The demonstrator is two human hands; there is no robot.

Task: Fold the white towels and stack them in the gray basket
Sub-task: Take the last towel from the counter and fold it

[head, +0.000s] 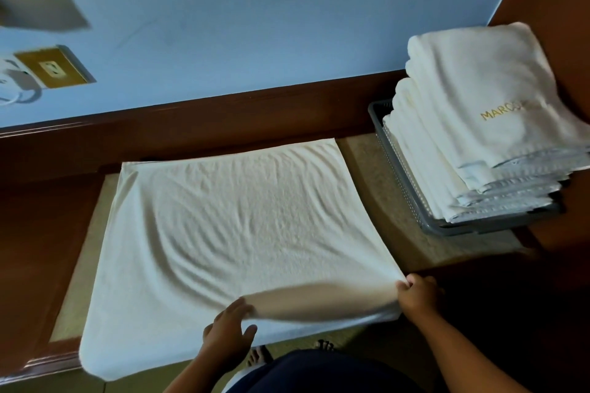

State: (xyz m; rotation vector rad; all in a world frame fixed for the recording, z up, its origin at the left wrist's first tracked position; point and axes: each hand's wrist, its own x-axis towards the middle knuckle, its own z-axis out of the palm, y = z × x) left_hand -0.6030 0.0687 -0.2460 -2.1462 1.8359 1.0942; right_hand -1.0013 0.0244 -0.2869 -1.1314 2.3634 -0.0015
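Stack (479, 124) of folded towels tops the basket (402, 188), beyond and right of the right grip (418, 295). One towel (230, 217) lies spread on the bench (360, 169) ahead of both grips. The right grip pinches its near corner and the left grip (226, 332) holds its lifted near edge. Folding and stacking it look still to do.

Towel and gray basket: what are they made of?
The towel looks like soft terry cloth, probably cotton: it is fuzzy and matte, and it wrinkles where it lies. The gray basket looks like hard plastic, with a smooth rim and walls full of tiny moulded holes.
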